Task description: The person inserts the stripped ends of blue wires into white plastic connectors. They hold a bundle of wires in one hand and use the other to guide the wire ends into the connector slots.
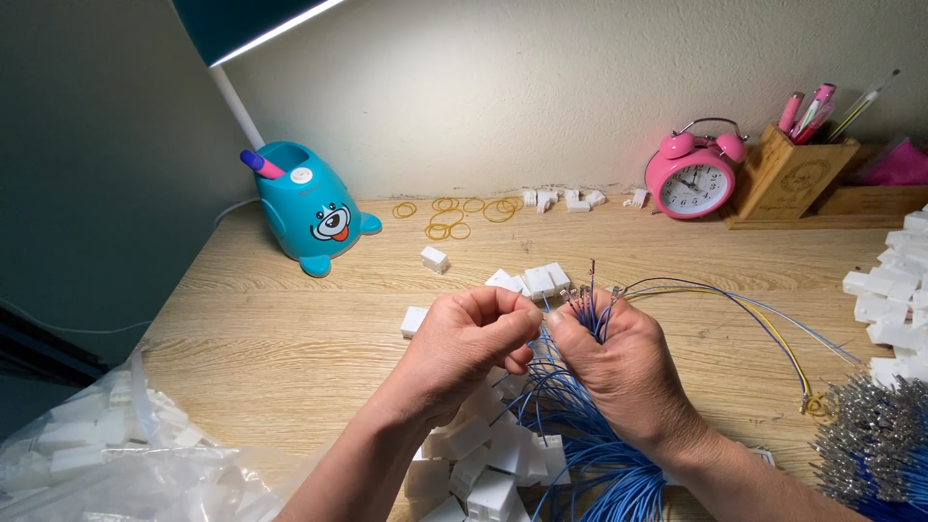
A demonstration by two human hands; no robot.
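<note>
My left hand point(466, 340) is closed, its thumb and fingertips pinched on something small that I cannot make out, right beside the wire tips. My right hand point(617, 356) grips a bundle of thin blue wires point(594, 454) with metal terminal ends point(586, 290) sticking up above its fingers. The bundle runs down under both wrists. A few yellow, blue and grey wires point(764, 324) arc off to the right. White plastic connector housings point(483, 459) lie heaped below my hands, and a few more point(537, 281) sit just beyond them.
A teal dog-shaped pen holder point(311, 207) stands at the back left, a pink alarm clock point(693, 179) and wooden pen box point(793, 174) at the back right. Rubber bands point(456, 217) lie by the wall. More housings point(894, 290), terminal wires point(875, 435), plastic bag point(106, 454).
</note>
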